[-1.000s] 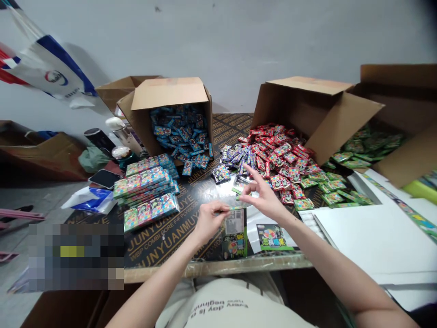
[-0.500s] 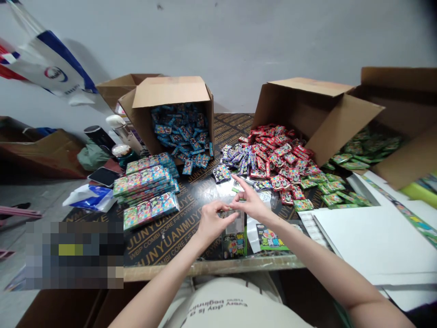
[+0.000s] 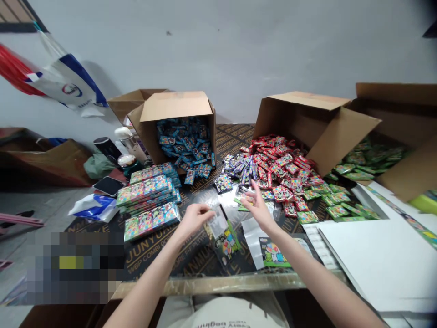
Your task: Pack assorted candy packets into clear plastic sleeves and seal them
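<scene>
L hand (image 3: pixel 194 221) grip pinches the printed pouch (image 3: pixel 226 242) by its top, prob. to steady it nr the desk's (image 3: pixel 205 283) front edge; R hand (image 3: pixel 258 210) grip's loose, empty, nr purple sachets (image 3: pixel 238 165).

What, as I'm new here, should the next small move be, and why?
Perhaps bring the bare right hand to the flat black-and-green plastic pouch: the bare left hand seems to pinch it only near one top corner, while the right looks empty.
</scene>
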`<state>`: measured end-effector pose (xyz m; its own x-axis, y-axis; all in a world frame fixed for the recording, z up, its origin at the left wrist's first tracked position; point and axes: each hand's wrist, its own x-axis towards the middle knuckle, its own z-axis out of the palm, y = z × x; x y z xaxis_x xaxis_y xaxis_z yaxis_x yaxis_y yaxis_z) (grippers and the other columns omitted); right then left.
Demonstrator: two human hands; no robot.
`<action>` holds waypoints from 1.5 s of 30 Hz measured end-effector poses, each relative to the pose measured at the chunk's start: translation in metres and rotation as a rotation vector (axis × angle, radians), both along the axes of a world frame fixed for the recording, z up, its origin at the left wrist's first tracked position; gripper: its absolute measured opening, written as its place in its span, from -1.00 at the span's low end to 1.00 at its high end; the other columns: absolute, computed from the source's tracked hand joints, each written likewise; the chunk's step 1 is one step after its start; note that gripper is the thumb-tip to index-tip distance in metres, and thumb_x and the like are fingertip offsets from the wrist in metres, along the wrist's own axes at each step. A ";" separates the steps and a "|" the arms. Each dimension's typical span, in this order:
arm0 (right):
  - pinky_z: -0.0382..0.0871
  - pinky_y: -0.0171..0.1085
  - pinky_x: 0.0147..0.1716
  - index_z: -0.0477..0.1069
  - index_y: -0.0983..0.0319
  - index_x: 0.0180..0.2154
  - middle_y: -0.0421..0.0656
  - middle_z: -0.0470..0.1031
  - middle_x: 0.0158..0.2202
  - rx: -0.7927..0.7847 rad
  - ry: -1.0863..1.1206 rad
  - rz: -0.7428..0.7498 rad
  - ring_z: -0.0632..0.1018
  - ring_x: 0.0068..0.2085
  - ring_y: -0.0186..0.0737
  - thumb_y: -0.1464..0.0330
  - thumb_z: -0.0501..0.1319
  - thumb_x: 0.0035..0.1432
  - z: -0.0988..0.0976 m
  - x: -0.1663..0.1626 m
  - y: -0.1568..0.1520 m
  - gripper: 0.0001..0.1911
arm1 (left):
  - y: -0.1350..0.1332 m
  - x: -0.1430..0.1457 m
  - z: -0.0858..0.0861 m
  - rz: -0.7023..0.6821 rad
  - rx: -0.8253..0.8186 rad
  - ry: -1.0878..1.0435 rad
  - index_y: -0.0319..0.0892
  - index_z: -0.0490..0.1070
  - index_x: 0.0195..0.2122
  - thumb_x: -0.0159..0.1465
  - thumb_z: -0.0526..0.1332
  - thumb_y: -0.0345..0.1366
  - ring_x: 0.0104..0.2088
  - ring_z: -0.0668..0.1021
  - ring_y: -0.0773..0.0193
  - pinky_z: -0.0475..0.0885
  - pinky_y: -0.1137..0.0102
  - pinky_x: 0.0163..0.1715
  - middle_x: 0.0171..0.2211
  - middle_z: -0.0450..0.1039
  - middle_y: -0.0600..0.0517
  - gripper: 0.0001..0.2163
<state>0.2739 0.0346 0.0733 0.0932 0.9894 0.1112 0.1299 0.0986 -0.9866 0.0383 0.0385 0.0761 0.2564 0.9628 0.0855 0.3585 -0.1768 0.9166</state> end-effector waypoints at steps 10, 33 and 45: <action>0.44 -0.21 -0.44 -0.11 0.09 0.17 -0.28 0.37 -0.48 -0.114 0.354 -0.031 0.50 -0.47 -0.25 0.19 0.27 -0.05 -0.025 -0.006 -0.021 -0.18 | -0.041 -0.018 -0.048 0.229 -0.512 -0.782 -0.22 0.41 -0.30 -0.07 0.35 -0.29 -0.44 0.53 0.30 0.43 0.43 -0.40 -0.40 0.51 0.01 -0.71; 0.38 -0.21 -0.30 0.23 0.19 0.02 -0.20 0.50 -0.43 -0.001 0.064 0.198 0.51 -0.38 -0.24 0.31 0.31 -0.07 0.005 -0.018 -0.037 -0.42 | -0.020 0.021 0.003 -0.055 -0.233 -0.360 -0.30 0.45 -0.56 -0.06 0.34 -0.32 -0.61 0.40 0.38 0.26 0.49 -0.55 -0.63 0.43 0.04 -0.86; 0.40 -0.25 -0.36 0.29 0.19 -0.09 -0.22 0.51 -0.47 0.019 -0.052 0.216 0.53 -0.42 -0.23 0.31 0.28 -0.03 0.016 -0.015 -0.045 -0.59 | -0.040 0.014 0.007 -0.179 0.338 -0.029 -0.22 0.49 -0.42 0.14 0.21 -0.35 -0.40 0.50 0.27 0.35 0.41 -0.35 -0.42 0.50 -0.03 -0.91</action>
<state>0.2585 -0.0104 0.0895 -0.1273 0.9834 0.1294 0.1543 0.1485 -0.9768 0.0525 -0.0014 0.0828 0.4106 0.8194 0.3999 0.2695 -0.5280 0.8053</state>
